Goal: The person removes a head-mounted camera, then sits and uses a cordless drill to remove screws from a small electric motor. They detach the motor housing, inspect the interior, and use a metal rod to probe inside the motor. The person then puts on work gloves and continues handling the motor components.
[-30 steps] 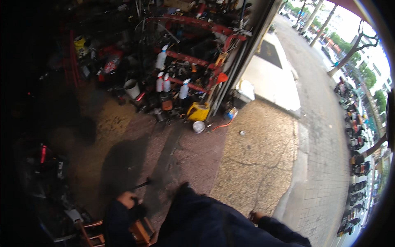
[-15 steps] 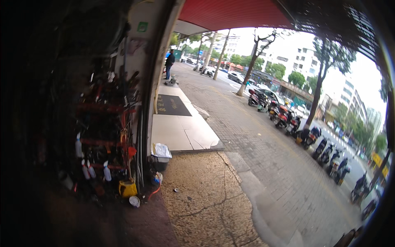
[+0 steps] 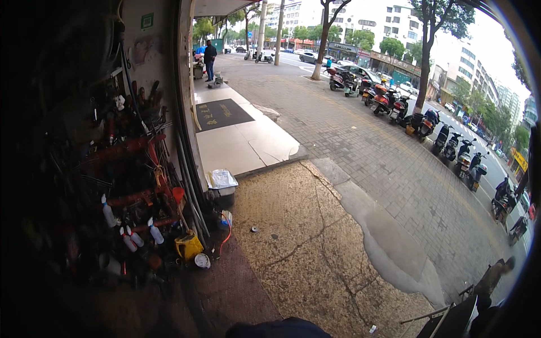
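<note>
Neither of my hands shows; only dark navy clothing (image 3: 279, 329) of mine appears at the lower edge. To the left, a cluttered red metal rack (image 3: 121, 146) stands against the wall by the doorway, with several spray bottles (image 3: 155, 231) low on it. Beside them sit a yellow container (image 3: 190, 247), a small white tub (image 3: 202, 261) and an orange hose (image 3: 227, 239). A dark bin (image 3: 223, 197) with white plastic on top (image 3: 222, 177) stands just past the door post.
Outside are a pale step with a dark mat (image 3: 222, 115), a distant standing person (image 3: 209, 61), a paved walkway (image 3: 366, 158), parked scooters (image 3: 465, 166), trees (image 3: 425, 56) and a car (image 3: 307, 56). At the lower right, another person (image 3: 487, 287) is beside dark objects.
My view has swung up and right from the shop floor to the street, leaving both hands out of frame. The lower-right person now shows more fully.
</note>
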The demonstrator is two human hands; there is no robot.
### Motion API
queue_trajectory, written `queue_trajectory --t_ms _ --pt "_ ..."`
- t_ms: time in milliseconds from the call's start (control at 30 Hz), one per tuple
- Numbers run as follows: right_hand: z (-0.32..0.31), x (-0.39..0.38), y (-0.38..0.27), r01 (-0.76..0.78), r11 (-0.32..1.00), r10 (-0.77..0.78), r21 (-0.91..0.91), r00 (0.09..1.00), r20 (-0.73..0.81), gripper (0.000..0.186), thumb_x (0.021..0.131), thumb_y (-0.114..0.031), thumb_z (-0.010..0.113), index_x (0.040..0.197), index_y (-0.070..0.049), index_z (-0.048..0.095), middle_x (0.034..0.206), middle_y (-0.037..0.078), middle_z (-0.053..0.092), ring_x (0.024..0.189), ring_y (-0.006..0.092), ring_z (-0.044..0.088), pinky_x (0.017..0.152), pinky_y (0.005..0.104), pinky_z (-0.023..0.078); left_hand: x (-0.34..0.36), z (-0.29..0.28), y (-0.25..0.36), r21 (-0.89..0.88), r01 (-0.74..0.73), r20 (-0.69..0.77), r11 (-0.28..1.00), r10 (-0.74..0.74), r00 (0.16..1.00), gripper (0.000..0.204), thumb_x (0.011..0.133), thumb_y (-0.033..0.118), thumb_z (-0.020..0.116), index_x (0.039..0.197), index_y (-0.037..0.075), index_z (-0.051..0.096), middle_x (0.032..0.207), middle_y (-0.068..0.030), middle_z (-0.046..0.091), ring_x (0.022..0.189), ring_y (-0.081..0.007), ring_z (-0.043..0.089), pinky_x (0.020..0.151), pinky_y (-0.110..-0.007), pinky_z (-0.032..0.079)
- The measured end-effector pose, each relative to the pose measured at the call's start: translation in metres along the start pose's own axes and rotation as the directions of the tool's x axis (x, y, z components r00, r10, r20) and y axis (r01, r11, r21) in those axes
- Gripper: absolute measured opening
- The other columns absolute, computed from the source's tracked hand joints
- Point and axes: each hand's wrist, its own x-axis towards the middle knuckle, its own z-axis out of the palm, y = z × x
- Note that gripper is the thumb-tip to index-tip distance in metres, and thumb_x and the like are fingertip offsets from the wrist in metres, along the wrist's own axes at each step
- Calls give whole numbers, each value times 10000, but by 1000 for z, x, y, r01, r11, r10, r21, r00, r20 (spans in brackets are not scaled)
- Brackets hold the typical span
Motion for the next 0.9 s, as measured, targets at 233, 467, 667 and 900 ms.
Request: queue_trajectory --t_ms 233,467,667,900 --pt "7 1 -8 -24 1000 24 19 1000 16 467 769 -512 586 1060 -149 625 905 135 664 888 348 624 778 474 472 5 17 -11 -25 30 105 999 -27 994 135 821 177 592 891 63 611 796 -137 652 659 -218 613 605 -337 488" --pt "12 1 -15 -19 999 19 45 1000 12 452 769 -499 585 1046 -143 625 898 137 662 886 350 623 775 475 472 10 41 -14 -27 43 202 999 -37 979 147 830 176 584 922 63 592 801 -136 648 651 -214 605 600 -337 485" --pt "18 0 -18 -27 998 27 65 1000 9 440 769 -488 585 1033 -138 626 893 138 660 884 351 622 772 476 472 8 52 -21 -30 55 262 998 -45 964 159 838 176 577 949 63 576 805 -135 644 645 -212 599 596 -337 481" --pt "24 1 -21 -19 997 19 81 1000 -1 426 769 -475 584 1018 -132 626 887 140 658 882 353 620 769 478 472 13 60 -19 -25 62 305 998 -51 951 175 847 176 568 980 63 557 810 -134 640 637 -208 591 591 -337 478"
